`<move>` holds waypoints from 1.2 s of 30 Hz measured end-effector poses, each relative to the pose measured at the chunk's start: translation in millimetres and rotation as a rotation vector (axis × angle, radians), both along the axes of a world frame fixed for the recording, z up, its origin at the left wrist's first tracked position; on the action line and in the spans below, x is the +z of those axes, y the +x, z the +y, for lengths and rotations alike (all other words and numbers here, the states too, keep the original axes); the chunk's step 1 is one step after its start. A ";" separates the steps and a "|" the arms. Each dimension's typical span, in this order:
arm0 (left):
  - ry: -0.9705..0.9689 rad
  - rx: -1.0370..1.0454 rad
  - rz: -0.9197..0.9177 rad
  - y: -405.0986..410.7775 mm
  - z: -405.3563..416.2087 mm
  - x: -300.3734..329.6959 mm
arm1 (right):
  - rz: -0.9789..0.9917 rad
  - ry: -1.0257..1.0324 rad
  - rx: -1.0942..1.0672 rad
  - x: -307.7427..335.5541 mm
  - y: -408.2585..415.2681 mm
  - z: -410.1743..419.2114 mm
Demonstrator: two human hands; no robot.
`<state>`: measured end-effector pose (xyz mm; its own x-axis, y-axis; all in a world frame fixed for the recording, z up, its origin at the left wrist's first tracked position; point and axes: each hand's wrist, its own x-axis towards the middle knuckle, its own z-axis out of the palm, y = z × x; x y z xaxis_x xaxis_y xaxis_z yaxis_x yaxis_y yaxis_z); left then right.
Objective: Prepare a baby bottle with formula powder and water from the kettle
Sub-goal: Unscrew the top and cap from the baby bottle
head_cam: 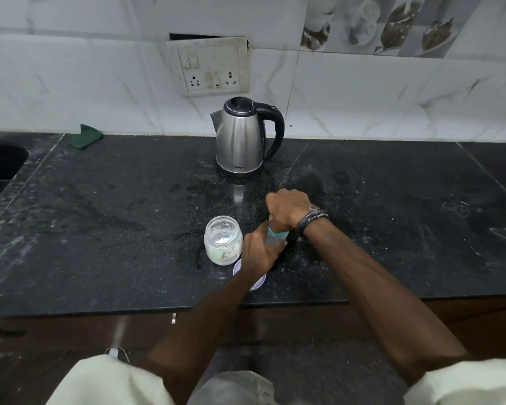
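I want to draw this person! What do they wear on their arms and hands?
Both hands are bare, with no gloves. The right hand has a dark braided wristband wrapped around its wrist. The left hand wears nothing on its wrist. Both forearms are uncovered, with short pale cream sleeves near the picture's bottom edge.

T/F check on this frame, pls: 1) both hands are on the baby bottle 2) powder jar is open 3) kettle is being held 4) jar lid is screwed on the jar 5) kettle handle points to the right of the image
1) True. The left hand grips the body of the baby bottle and the right hand covers its top.
2) True. The powder jar stands open, white powder inside.
3) False. The kettle stands untouched at the back of the counter.
4) False. The lid lies on the counter, partly hidden under the left wrist.
5) True.
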<state>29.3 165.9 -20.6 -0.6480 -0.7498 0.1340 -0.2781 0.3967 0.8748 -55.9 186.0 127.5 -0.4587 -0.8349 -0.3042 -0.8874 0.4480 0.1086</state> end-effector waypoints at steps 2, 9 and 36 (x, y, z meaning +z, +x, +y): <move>-0.008 -0.003 0.013 0.4 -0.9 -2.4 | -0.107 -0.010 -0.049 10.2 -8.1 2.7; -0.033 -0.011 0.063 -0.1 -1.0 -9.8 | -0.395 -0.214 -0.277 12.8 -49.5 29.0; -0.001 -0.042 0.057 -0.8 -3.8 -20.5 | -0.304 -0.164 -0.564 -69.2 -80.4 107.1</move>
